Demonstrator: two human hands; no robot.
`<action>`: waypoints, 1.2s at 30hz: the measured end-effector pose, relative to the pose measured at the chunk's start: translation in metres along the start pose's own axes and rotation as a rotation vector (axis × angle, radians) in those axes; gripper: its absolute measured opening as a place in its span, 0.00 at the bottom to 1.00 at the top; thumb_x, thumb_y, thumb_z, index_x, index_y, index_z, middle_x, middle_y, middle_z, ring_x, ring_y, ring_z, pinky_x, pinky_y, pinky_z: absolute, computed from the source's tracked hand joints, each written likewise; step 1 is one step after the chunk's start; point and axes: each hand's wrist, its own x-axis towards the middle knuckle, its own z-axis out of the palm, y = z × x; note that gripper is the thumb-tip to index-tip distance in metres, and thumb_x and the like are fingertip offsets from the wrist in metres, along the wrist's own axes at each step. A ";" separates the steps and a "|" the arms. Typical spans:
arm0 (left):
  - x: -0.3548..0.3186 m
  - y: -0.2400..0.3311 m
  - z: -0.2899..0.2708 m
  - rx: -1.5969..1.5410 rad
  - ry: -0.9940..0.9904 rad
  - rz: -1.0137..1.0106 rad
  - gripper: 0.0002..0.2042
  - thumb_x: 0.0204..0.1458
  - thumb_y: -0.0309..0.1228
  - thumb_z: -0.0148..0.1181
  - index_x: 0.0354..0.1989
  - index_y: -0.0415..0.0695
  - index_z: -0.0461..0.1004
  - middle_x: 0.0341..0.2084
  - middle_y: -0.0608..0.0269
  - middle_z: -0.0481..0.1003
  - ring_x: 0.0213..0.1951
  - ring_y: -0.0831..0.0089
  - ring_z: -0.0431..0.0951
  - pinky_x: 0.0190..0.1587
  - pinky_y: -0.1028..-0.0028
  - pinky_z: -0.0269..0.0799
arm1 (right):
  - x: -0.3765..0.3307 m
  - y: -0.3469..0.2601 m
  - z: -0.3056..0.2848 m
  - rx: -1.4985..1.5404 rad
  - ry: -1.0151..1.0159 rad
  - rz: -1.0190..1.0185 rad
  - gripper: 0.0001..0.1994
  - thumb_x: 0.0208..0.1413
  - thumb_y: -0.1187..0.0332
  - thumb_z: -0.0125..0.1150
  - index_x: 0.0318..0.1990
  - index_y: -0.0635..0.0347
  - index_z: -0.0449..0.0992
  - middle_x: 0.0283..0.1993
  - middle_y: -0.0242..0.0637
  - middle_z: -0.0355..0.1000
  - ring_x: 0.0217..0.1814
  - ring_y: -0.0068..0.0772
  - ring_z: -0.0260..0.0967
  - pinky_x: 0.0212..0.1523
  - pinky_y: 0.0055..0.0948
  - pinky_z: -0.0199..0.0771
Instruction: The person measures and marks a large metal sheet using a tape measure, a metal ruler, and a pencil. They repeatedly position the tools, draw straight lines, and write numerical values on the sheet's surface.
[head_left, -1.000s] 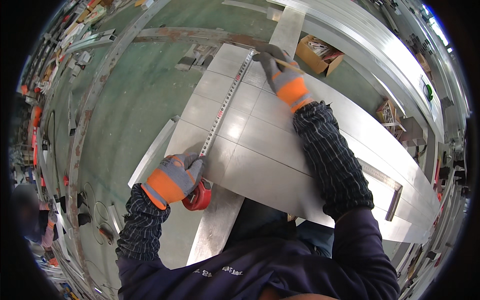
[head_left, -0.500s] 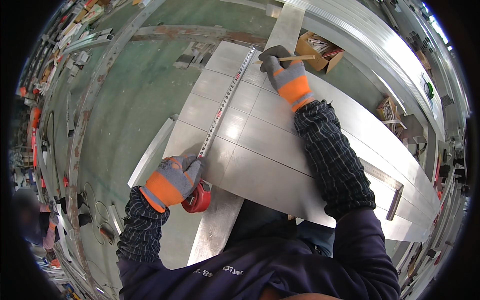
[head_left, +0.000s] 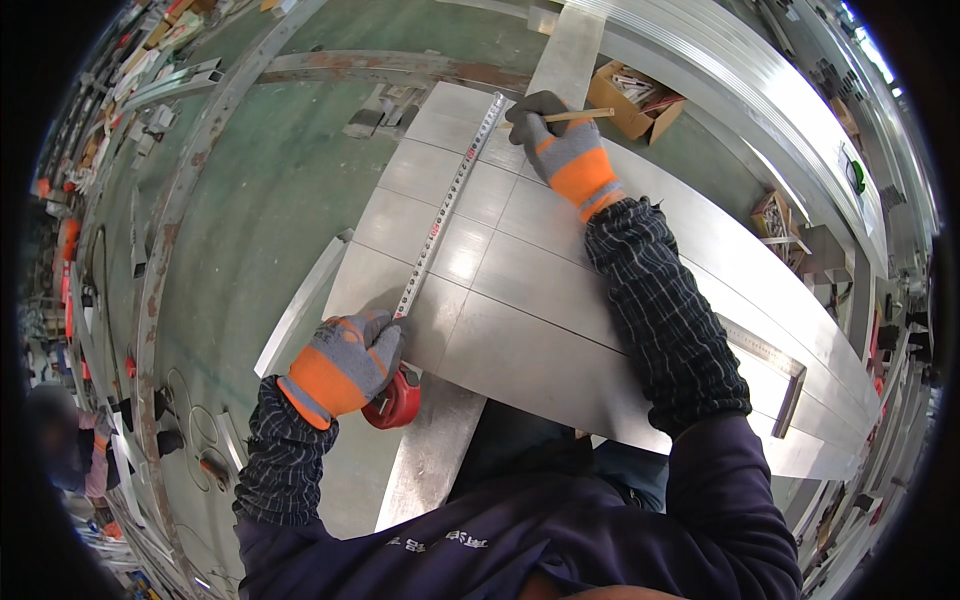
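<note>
Red tape measure (head_left: 397,400), gripped by left hand (head_left: 345,362), spans the grey metal sheet (head_left: 520,290); right hand (head_left: 565,150), gripping a pencil (head_left: 560,116) at the far edge, is marking; next calls for steady tape.

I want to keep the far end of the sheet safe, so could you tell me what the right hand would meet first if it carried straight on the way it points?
Probably the tape measure: the right hand and its pencil point left toward the blade, close by on the metal sheet.

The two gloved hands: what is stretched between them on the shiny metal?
In the head view, a tape measure blade runs along the metal sheet from the left hand to the right hand.
</note>
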 end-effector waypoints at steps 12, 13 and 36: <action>0.000 -0.011 0.007 0.190 0.093 0.229 0.14 0.65 0.34 0.55 0.48 0.35 0.78 0.38 0.42 0.82 0.36 0.50 0.84 0.42 0.61 0.81 | 0.000 -0.031 -0.013 -0.104 -0.034 0.000 0.05 0.68 0.72 0.58 0.46 0.61 0.79 0.32 0.35 0.80 0.34 0.26 0.78 0.36 0.28 0.78; 0.000 -0.012 0.008 0.177 0.118 0.244 0.14 0.65 0.34 0.55 0.48 0.35 0.78 0.37 0.42 0.82 0.35 0.50 0.84 0.42 0.61 0.81 | 0.000 -0.031 -0.013 -0.140 -0.034 -0.025 0.05 0.68 0.72 0.59 0.45 0.60 0.79 0.32 0.34 0.80 0.34 0.26 0.78 0.36 0.28 0.78; -0.016 -0.002 -0.003 -0.436 0.139 0.021 0.15 0.70 0.37 0.56 0.49 0.35 0.77 0.32 0.58 0.82 0.33 0.70 0.84 0.39 0.70 0.79 | -0.038 -0.066 -0.030 0.328 0.236 0.062 0.06 0.66 0.75 0.58 0.42 0.61 0.81 0.30 0.32 0.78 0.34 0.23 0.75 0.37 0.25 0.75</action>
